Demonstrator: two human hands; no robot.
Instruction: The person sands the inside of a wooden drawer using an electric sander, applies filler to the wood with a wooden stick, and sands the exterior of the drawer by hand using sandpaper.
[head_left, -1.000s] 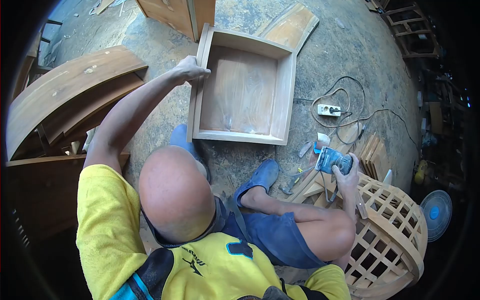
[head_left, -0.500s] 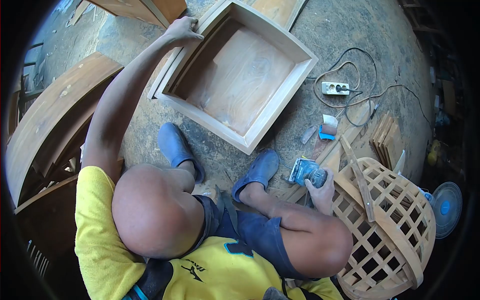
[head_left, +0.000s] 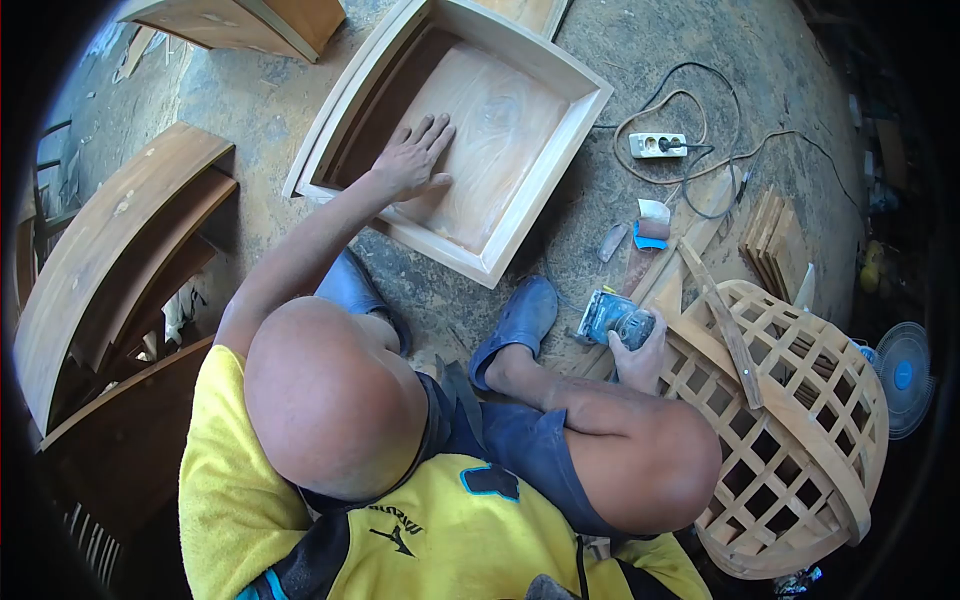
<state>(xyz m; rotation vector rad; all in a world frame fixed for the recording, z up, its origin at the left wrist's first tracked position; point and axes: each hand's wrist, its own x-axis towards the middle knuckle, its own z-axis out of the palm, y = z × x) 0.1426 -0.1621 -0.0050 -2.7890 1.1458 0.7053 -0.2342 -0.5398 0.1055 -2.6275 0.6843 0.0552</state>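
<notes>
A wooden drawer point(head_left: 545, 190) with a pale raised rim lies on the floor, its inside facing up. Over its bottom panel, my left hand point(head_left: 412, 160) is spread flat with the fingers apart, holding nothing. It seems to touch the wood. At the right, my right hand point(head_left: 640, 352) is wrapped round the dark round top of a blue sander point(head_left: 608, 316). The sander is held beside my right shoe, away from the drawer. Part of its underside is hidden.
A power strip point(head_left: 657, 146) with coiled cords lies right of the drawer. Nearby are a sandpaper roll point(head_left: 652, 228) and wood strips point(head_left: 772, 235). A wooden lattice piece point(head_left: 775, 440) and a fan point(head_left: 903, 378) stand at the right. Curved wooden furniture point(head_left: 110, 260) is at the left.
My left hand has left the drawer's upper left rim and now lies inside, over the bottom panel. My right hand keeps its grip on the sander. The whole view has shifted slightly.
</notes>
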